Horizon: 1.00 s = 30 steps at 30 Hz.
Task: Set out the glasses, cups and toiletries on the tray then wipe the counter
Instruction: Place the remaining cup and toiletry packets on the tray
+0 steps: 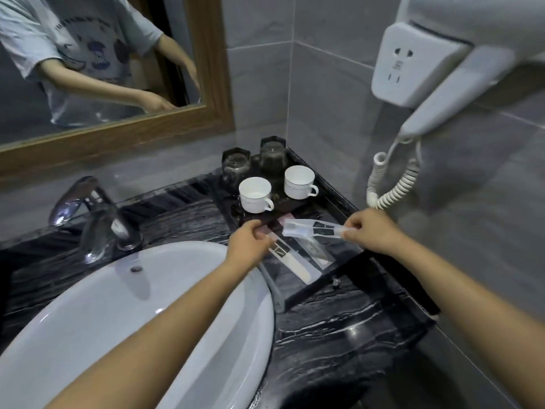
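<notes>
A dark rectangular tray (283, 302) with a raised rim is seen on the black marble counter with white veins (324, 329), in the corner beside the grey tiled wall. At the far end of the tray two dark faceted glasses (236, 166) are placed side by side. Just in front of them two white ceramic cups with a thin dark line under the rim (256, 195) are standing upright, their handles turned to the right.

A clear plastic toiletry packet with a black label (312, 230) is pinched at its right end by the fingers of the right hand (373, 231) and is held just above the near part of the tray. A small pinkish packet (262, 229) is gripped between thumb and fingers of the left hand (250, 242), at the left rim of the tray. Two more long flat packets, white with a dark label (295, 262), are lying on the tray under the hands. The writing on the labels cannot be read; it is too small and blurred.

To the left the white oval washbasin (88, 320) and the chrome tap (97, 214) are seen. On the right wall a white hair dryer unit with a socket and a coiled cord (418, 66) is mounted; its small mark under the socket is not legible. A wood-framed mirror (212, 84) is fixed above the counter.
</notes>
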Motion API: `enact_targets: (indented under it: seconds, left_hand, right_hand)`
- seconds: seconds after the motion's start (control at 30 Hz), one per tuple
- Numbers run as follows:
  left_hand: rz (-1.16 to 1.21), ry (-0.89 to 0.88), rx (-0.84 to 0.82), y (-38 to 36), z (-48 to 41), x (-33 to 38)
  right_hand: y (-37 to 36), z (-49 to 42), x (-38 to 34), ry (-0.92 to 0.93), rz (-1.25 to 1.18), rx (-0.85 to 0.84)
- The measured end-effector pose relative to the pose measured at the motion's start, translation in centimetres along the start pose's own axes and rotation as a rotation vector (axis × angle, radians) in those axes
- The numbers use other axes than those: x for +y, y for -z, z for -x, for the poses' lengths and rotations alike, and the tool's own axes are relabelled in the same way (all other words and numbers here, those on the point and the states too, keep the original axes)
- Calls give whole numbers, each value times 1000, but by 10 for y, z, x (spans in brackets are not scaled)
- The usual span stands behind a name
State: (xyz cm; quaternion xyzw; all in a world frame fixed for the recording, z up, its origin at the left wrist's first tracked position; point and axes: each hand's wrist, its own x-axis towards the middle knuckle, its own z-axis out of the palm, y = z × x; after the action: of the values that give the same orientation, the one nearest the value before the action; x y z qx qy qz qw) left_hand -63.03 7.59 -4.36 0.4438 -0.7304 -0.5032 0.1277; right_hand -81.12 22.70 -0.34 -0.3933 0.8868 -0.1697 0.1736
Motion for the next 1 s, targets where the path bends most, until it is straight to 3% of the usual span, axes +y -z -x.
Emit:
enact_targets:
  seconds: [0.1, 0.2, 0.43, 0.6, 0.77, 0.9, 1.0]
  left_hand:
    - [-333, -198, -225, -37, 19, -3]
    - [-447, -236, -424, -63, 31, -7]
    - [-407, -196, -371, -67, 22, -20]
    - [-351, -174, -357, -67, 18, -25]
    - [-341, -162, -397, -67, 14, -30]
    - [-362, -172, -378, -64, 7, -29]
    - [-553, -271, -281, -69, -5, -24]
  right_hand:
    - [-16, -9, 15, -176, -36, 54]
    - [-32, -21, 23, -246, -48, 109]
    - [-69, -52, 27, -319, -100, 187]
    - [-81, -65, 29, -324, -67, -39]
    - [-69, -68, 45, -173, -28, -144]
    - [-65, -67, 58, 79, 62, -271]
    - [-66, -69, 65, 207, 138, -344]
